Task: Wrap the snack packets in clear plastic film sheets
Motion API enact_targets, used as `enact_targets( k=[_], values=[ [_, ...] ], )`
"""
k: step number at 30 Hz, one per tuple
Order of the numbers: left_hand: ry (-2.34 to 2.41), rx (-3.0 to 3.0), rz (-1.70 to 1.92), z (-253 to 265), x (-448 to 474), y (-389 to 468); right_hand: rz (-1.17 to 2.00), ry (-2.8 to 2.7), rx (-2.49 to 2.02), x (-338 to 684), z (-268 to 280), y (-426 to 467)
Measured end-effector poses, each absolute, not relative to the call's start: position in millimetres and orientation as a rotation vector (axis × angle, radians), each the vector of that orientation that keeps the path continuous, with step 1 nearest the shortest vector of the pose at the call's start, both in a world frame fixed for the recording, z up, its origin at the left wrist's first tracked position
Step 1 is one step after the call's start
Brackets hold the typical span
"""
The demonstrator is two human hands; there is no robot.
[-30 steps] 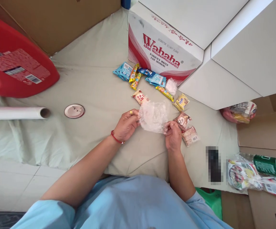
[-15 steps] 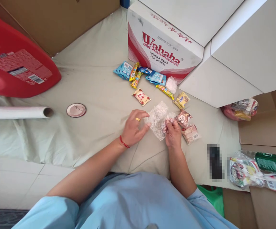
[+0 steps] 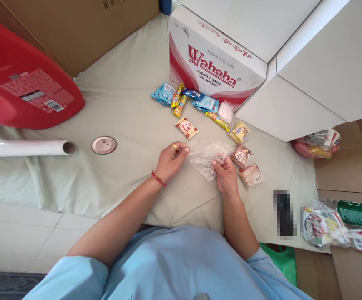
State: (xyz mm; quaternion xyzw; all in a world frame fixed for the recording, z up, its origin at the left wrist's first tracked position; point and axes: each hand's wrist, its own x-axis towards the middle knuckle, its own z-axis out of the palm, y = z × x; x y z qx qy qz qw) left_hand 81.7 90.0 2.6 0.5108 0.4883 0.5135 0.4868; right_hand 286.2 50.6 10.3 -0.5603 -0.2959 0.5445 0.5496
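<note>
A crumpled clear plastic bag [image 3: 204,160] stretches between my two hands, just above the pale cloth. My left hand [image 3: 172,160] pinches its left edge between thumb and fingertips. Its right side is bunched in the closed fingers of my right hand [image 3: 226,173]. Close beside the right hand lie a brown snack packet [image 3: 242,156] and a pinkish packet with a barcode [image 3: 251,176]. A yellow packet [image 3: 239,132] sits a little farther back. Beyond the bag is a cream packet with red print [image 3: 186,127].
Several blue packets [image 3: 164,93] and yellow snack sticks [image 3: 217,121] lie against the Wahaba-style printed carton [image 3: 212,66]. On the left are a red jug [image 3: 33,79], a white tube [image 3: 24,148] and a round badge [image 3: 104,145]. A plastic bottle [image 3: 356,214] lies at right.
My left hand has closed on the left edge of the bag and drawn slightly left, so the bag is pulled wider. My right hand keeps its hold.
</note>
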Motion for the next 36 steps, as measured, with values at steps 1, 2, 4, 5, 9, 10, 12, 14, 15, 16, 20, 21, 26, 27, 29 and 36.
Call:
enact_targets(
  k=[1,2,4,5,9,10,12,14,15,16,20,21,26,27,29,36],
  values=[
    [1.152,1.074,1.299,4,80,92,1.264,-0.695,-1.326,288,10,51],
    [1.092,0.923,1.345,5,78,95,1.242,-0.693,-1.323,289,9,52],
    [0.943,0.686,1.426,8,72,100,1.207,-0.689,-1.320,292,9,52],
    [0.879,0.595,1.454,10,68,103,1.196,-0.686,-1.323,293,9,53],
    [0.755,0.369,1.533,14,51,113,1.160,-0.680,-1.344,297,7,54],
    [0.741,0.353,1.553,14,48,114,1.145,-0.689,-1.352,299,6,55],
    [0.720,0.364,1.583,13,45,116,1.099,-0.727,-1.383,302,3,56],
    [0.714,0.431,1.602,12,46,114,0.999,-0.801,-1.438,305,1,57],
    [0.724,0.489,1.620,11,49,113,0.905,-0.863,-1.477,306,2,56],
    [0.747,0.567,1.643,12,52,110,0.776,-0.944,-1.524,307,4,54],
    [0.868,1.201,1.591,18,64,95,0.229,-1.231,-1.656,303,24,40],
    [0.857,1.439,1.521,19,68,89,0.255,-1.274,-1.661,301,30,37],
    [0.565,2.417,1.122,18,95,57,1.042,-1.317,-1.586,293,48,29],
    [0.519,2.495,1.040,16,102,50,1.107,-1.343,-1.592,293,49,29],
    [0.447,2.545,0.926,13,112,40,1.178,-1.401,-1.623,293,49,30],
    [0.951,2.047,0.960,15,107,41,1.088,-1.252,-1.523,295,38,35]
  ],
)
